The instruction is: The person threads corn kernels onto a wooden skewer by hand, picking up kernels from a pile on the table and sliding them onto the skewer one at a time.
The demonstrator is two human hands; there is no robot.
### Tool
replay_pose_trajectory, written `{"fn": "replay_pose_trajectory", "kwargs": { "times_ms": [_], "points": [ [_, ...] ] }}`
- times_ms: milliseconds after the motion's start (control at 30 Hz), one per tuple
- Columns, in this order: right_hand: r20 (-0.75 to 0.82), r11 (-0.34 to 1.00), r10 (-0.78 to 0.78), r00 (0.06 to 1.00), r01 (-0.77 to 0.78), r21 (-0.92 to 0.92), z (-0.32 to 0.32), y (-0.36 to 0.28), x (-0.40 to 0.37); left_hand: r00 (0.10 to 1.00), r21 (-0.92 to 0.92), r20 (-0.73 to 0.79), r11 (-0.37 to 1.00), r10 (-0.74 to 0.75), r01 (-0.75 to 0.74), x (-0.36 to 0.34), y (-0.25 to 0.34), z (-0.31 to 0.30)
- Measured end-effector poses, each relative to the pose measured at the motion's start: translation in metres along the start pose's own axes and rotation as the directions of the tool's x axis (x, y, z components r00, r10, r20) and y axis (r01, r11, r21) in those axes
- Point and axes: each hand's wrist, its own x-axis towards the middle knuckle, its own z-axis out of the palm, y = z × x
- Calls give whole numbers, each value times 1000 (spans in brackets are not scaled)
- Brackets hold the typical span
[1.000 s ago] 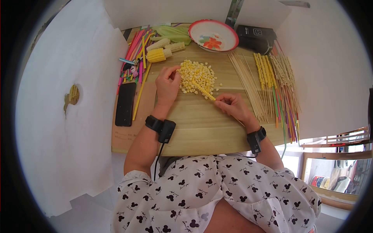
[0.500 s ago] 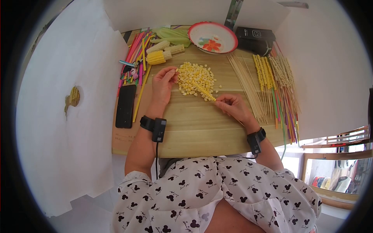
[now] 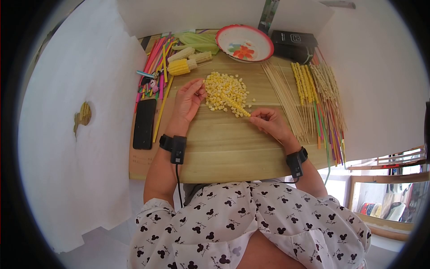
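Observation:
A loose heap of yellow and pale corn kernels [image 3: 217, 89] lies in the middle of the wooden table. My left hand [image 3: 190, 96] is at the heap's left edge, thumb and forefinger pinched on what looks like a single kernel, mostly hidden by the fingertips. Between the thumb and fingers of my right hand [image 3: 271, 124] is a thin skewer threaded with corn kernels [image 3: 236, 106]. Its threaded part slants up and left over the heap's lower edge, and the bare stick runs back under the palm.
Plain skewers [image 3: 280, 92] and finished corn skewers [image 3: 304, 83] lie right. An enamel basin [image 3: 268, 47] and black box [image 3: 293, 42] stand behind. Corn cobs [image 3: 180, 67], green husks [image 3: 199, 42], coloured strips [image 3: 156, 58] and a phone [image 3: 144, 123] are left. White panels [image 3: 80, 166] surround the table.
My left forearm has turned slightly and the left fingers stay pinched by the heap. The threaded skewer in my right hand has shifted very slightly.

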Motion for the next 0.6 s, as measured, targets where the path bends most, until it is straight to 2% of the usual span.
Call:
{"fn": "replay_pose_trajectory", "kwargs": {
  "times_ms": [600],
  "points": [
    [-9,1000,3,1000,-4,-14,-1,2,0,991,-12,26,991,-133,134,-3,-7,6]
  ]
}}
